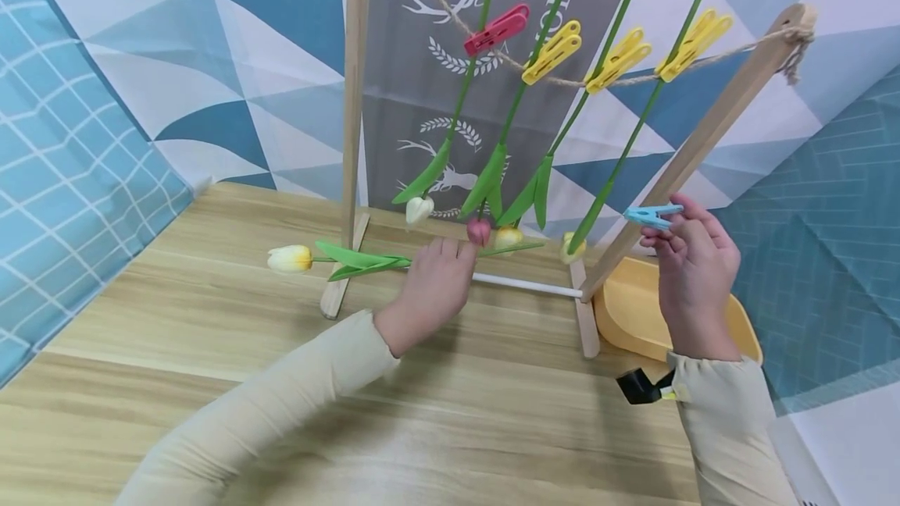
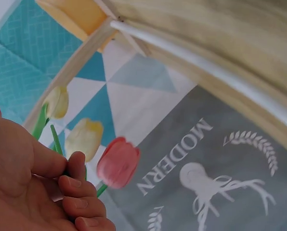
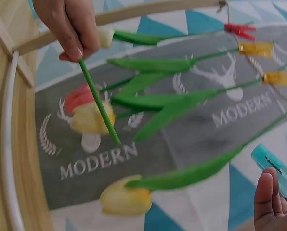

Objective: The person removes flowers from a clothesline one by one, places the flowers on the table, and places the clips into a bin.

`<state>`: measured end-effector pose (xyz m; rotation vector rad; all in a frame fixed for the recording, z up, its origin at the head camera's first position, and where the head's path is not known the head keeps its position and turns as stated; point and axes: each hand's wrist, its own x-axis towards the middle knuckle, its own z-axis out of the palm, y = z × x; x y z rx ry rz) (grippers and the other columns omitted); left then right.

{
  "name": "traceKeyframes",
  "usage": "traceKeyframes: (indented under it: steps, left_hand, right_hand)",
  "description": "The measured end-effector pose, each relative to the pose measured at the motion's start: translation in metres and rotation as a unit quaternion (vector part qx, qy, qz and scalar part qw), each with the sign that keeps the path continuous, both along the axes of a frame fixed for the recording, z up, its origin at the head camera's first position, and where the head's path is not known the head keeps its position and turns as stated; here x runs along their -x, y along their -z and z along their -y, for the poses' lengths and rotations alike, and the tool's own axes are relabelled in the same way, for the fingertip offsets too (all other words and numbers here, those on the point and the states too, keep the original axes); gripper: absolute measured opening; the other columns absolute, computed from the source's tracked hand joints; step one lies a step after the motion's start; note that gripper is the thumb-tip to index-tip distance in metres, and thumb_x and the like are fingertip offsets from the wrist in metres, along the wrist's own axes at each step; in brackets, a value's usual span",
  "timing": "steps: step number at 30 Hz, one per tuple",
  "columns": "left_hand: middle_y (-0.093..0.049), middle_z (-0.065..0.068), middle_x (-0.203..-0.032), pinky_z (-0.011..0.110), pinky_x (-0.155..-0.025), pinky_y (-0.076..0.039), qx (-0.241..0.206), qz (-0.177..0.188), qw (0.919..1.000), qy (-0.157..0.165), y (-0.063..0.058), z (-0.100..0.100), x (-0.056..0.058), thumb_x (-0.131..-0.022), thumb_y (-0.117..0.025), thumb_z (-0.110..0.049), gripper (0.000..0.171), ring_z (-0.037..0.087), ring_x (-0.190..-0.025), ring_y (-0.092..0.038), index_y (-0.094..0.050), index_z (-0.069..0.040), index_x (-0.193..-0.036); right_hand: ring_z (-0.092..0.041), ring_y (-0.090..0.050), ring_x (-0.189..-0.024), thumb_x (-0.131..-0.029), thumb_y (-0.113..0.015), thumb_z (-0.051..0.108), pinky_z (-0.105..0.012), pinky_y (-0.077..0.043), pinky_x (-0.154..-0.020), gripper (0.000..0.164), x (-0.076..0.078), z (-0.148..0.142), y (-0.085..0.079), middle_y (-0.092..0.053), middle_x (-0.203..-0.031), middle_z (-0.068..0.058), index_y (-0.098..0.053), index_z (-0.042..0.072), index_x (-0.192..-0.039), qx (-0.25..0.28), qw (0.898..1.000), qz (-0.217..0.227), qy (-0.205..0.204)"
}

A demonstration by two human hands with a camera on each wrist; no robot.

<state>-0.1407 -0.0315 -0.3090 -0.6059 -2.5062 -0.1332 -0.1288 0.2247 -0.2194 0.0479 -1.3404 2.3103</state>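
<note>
My left hand [image 1: 432, 287] pinches the green stem of a white-and-yellow artificial tulip [image 1: 290, 258], which lies sideways low in front of a wooden rack; its stem end [image 3: 97, 103] sticks out past the fingers. At the right post, my right hand [image 1: 699, 272] holds a light blue clothespin [image 1: 652, 215] between thumb and fingers. Tulips hang head down from a twine line [image 1: 738, 48]: a white one [image 1: 419, 211] under a red clothespin [image 1: 496, 30], then a pink one [image 1: 479, 232] and two yellow ones [image 1: 573, 248] under yellow clothespins [image 1: 553, 53].
The rack's left post [image 1: 354, 100] and slanted right post [image 1: 703, 147] stand on wooden feet, joined by a white rod [image 1: 527, 285]. A yellow-orange basin [image 1: 626, 299] sits behind the right forearm. Patterned cloth [image 1: 281, 45] backs the wooden table [image 1: 211, 318].
</note>
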Motion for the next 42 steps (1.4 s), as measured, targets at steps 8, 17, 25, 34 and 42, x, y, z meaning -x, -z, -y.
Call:
traceKeyframes:
  steps: [8, 17, 25, 34, 42]
  left_hand:
    - [-0.055, 0.009, -0.077, 0.033, -0.056, -0.044, 0.013, 0.031, 0.9994, -0.007, 0.010, -0.004, 0.000, -0.087, -0.054, -0.008, 0.003, 0.024, -0.071, -0.055, -0.054, -0.005, -0.086]
    - [-0.058, 0.010, -0.084, 0.035, -0.068, -0.046, 0.015, 0.094, 0.9954, -0.006, 0.024, -0.013, 0.004, -0.088, -0.053, -0.007, 0.005, 0.024, -0.080, -0.056, -0.056, -0.006, -0.092]
    - [-0.059, 0.009, -0.086, 0.032, -0.066, -0.046, 0.018, 0.104, 0.9944, 0.001, 0.036, -0.019, 0.006, -0.090, -0.054, -0.012, 0.008, 0.023, -0.080, -0.057, -0.056, -0.006, -0.095]
    - [-0.058, 0.010, -0.091, 0.033, -0.066, -0.045, 0.003, 0.153, 0.9881, 0.008, 0.044, -0.024, 0.006, -0.091, -0.050, -0.009, 0.008, 0.024, -0.085, -0.057, -0.055, -0.006, -0.096]
    - [-0.058, 0.011, -0.092, 0.035, -0.067, -0.045, 0.012, 0.159, 0.9872, 0.009, 0.052, -0.031, 0.009, -0.088, -0.050, -0.005, 0.014, 0.026, -0.084, -0.057, -0.056, -0.006, -0.101]
  right_hand:
    - [-0.021, -0.060, -0.058, -0.089, -0.053, -0.003, -0.023, -0.054, -0.060, 0.019, 0.004, -0.029, 0.018, -0.055, -0.091, -0.012, -0.059, -0.004, -0.106, 0.040, 0.997, 0.056, 0.032]
    - [-0.019, -0.060, -0.059, -0.089, -0.051, -0.003, -0.023, -0.053, -0.055, 0.020, 0.010, -0.054, 0.044, -0.051, -0.110, -0.009, -0.060, 0.000, -0.107, 0.077, 0.987, 0.125, 0.060]
    - [-0.018, -0.062, -0.062, -0.090, -0.049, 0.000, -0.023, -0.054, -0.058, 0.021, 0.015, -0.073, 0.065, -0.056, -0.098, -0.008, -0.061, 0.005, -0.107, 0.083, 0.977, 0.183, 0.073]
    - [-0.017, -0.061, -0.061, -0.091, -0.045, 0.001, -0.023, -0.054, -0.059, 0.022, 0.023, -0.082, 0.083, -0.057, -0.092, -0.008, -0.056, 0.007, -0.109, 0.067, 0.972, 0.212, 0.076]
    - [-0.016, -0.062, -0.055, -0.089, -0.044, -0.001, -0.024, -0.053, -0.053, 0.021, 0.031, -0.089, 0.096, -0.064, -0.080, -0.006, -0.057, 0.005, -0.105, 0.075, 0.965, 0.236, 0.092]
